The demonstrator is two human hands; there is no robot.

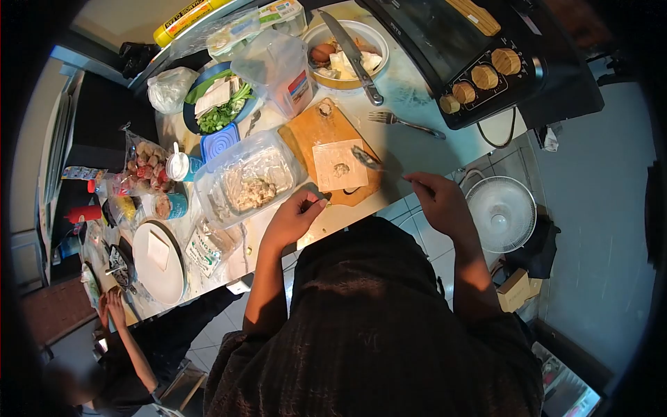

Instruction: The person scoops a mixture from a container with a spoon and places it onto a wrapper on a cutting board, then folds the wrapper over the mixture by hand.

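A square, pale wrapper sheet (326,177) lies on the wooden cutting board (302,132), with a small mound of filling (340,169) at its middle. My right hand (438,201) pinches the handle of a spoon (365,158), whose bowl hangs over the sheet's right side. Close to the sheet's lower left corner is my left hand (295,217), its fingers curled and thumb against them; whether anything is between them is hidden. Left of the board stands a clear plastic container (215,187) with a pale minced mixture (255,192) in it.
A fork (410,124) lies right of the board. Behind are a bowl (379,45) with a knife (351,55) across it, a plastic tub (278,76) and a toaster oven (479,69). At left is a white plate (146,267); another person's hands (111,306) are beyond it.
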